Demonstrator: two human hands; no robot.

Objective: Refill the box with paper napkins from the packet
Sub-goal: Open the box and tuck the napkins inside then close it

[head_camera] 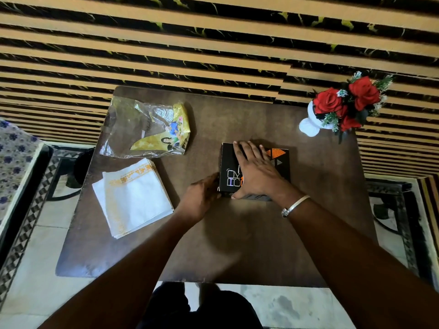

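Nearest the camera, two bare forearms reach up from six o'clock over the dark brown surface (237, 245).

At about nine o'clock on the surface lies a stack of white paper napkins (133, 198) with an orange printed border, squared but turned slightly askew, well apart from both hands. Just beyond it, toward ten o'clock, the packet (147, 127) lies crumpled and flat, clear plastic with a yellow printed end; its near edge sits just beside the far corner of the napkins.

The left hand (202, 198) comes next, near the centre. Its fingers curl against the near left corner of the box (229, 167), touching that edge; whether they pinch anything there cannot be told, since the fingertips are hidden behind the hand.

The box is black with white lettering and orange triangles and sits just right of centre, lid side up. The right hand (255, 172) lies flat on its top, fingers spread and pointing toward eleven o'clock, thumb hooked over the near edge; it covers much of the lid. A silver bangle (294, 206) circles that wrist.

At two o'clock, on the far right corner, a white vase (310, 122) of red roses (346, 103) leans outward, well apart from the box. Nothing stands between napkins and box.
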